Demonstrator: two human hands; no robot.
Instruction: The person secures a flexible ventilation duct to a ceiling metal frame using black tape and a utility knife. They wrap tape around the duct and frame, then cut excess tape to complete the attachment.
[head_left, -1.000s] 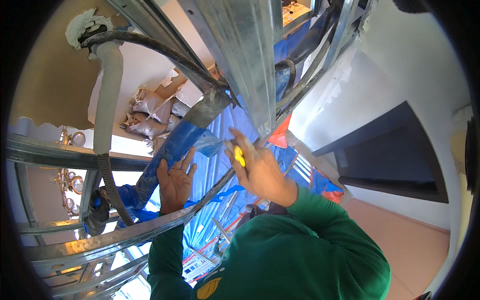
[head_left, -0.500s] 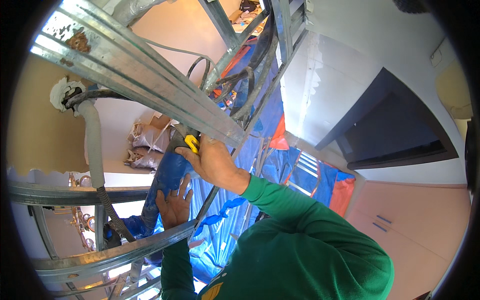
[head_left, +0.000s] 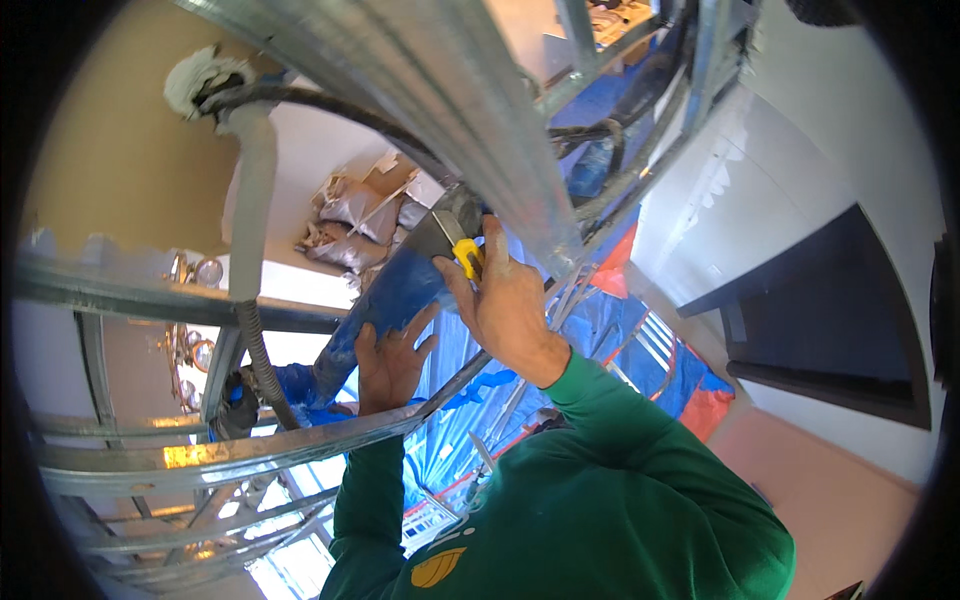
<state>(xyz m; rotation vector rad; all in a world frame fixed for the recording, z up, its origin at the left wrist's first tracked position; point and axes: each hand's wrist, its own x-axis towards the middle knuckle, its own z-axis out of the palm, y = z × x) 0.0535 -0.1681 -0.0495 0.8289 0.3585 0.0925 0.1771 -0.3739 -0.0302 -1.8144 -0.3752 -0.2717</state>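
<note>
A thick pipe [head_left: 393, 298] in blue wrapping runs slantwise through the metal framing, with a dark grey section at its upper end. My right hand [head_left: 512, 312] grips a yellow utility knife [head_left: 467, 258]. The knife's thin blade lies against or just over the pipe, near where the blue wrapping meets the dark section; I cannot tell whether it cuts in. My left hand [head_left: 390, 372] is lower on the pipe, its palm up and its fingers spread along the blue wrapping's underside.
A wide metal stud [head_left: 440, 110] crosses close above my right hand. A curved metal track [head_left: 250, 450] passes in front of my left wrist. At the left, a grey insulated pipe [head_left: 252, 200] and a black cable [head_left: 330, 105] come from a wall hole. Blue sheeting [head_left: 440, 500] hangs below.
My view has shifted, so the pipe, framing and both hands sit farther right in the picture. The knife's blade now shows beyond the yellow handle. My left hand stays by the pipe.
</note>
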